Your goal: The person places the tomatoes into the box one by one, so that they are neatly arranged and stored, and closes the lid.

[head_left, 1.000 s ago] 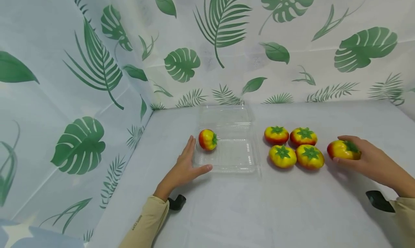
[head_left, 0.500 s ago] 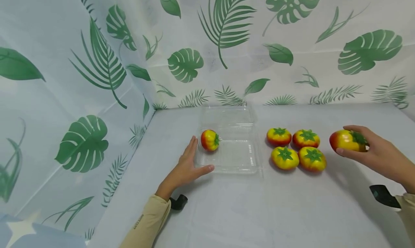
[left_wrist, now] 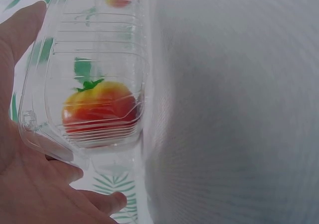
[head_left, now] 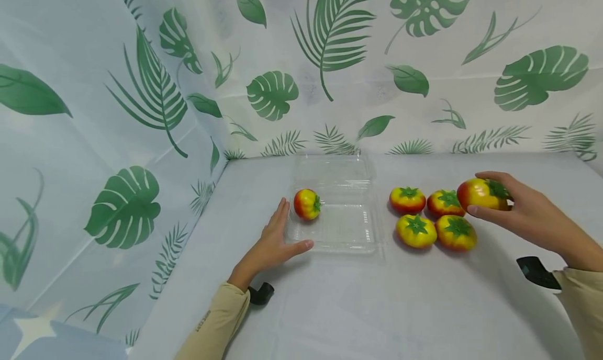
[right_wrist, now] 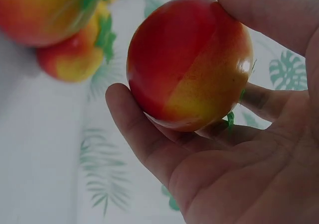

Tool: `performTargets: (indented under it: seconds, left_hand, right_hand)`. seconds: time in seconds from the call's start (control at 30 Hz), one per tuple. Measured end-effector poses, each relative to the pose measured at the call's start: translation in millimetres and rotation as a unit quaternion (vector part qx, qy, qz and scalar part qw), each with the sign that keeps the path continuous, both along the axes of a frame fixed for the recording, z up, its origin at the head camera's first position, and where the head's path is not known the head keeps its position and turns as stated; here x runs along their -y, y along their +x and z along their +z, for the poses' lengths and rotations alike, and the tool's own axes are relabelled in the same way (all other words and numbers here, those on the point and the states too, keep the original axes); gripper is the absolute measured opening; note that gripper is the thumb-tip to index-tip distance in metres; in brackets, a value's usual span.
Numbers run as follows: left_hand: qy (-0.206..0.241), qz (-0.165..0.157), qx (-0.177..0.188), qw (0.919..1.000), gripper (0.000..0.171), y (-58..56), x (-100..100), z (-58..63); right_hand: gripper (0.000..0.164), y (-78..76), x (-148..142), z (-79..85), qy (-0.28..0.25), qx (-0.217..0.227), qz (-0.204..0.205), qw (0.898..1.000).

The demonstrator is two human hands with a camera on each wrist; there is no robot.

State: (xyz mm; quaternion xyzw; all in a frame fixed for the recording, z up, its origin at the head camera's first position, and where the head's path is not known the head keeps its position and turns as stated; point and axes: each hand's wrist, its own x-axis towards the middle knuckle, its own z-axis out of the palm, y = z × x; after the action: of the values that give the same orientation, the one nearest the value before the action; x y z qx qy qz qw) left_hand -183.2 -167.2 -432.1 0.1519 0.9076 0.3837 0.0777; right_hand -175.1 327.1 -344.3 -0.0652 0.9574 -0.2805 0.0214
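My right hand (head_left: 527, 211) grips a glossy red-and-yellow tomato (right_wrist: 189, 64) with a green star-shaped top, thumb on one side and fingers on the other. It is held above the table, beside a cluster of several similar tomatoes (head_left: 416, 232). At the left, a hinged clear plastic container (head_left: 346, 229) stands with its lid (head_left: 332, 166) laid back. One tomato (head_left: 306, 204) lies on its side in the container's left part. My left hand (head_left: 270, 245), thumb and fingers spread straight, rests about the container's near left corner; in the left wrist view the tomato shows through the clear wall.
The table (head_left: 348, 307) has a pale cover. Behind and to the left rises a white curtain (head_left: 348, 109) printed with green leaves. A dark wrist-worn device (head_left: 538, 272) shows below the right hand, and another dark device (head_left: 261, 294) near the left wrist.
My right hand has lifted the tomato and carried it left, nearer the cluster. The left hand stays at the container. The head view has shifted slightly.
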Motion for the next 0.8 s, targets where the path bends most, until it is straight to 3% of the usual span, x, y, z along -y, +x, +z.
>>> performTargets:
  seconds: [0.37,0.8]
  left_hand:
    - [-0.006,-0.005,0.001,1.0,0.125,0.7,0.5,-0.3]
    - [-0.005,-0.005,0.002,1.0,0.128,1.2,-0.2,-0.5]
  right_hand:
    - [0.083,-12.0,41.6,6.7,-0.059,-0.001,0.061,0.996]
    - [0.081,-16.2,114.8,9.5,-0.098,0.005,0.11,0.989]
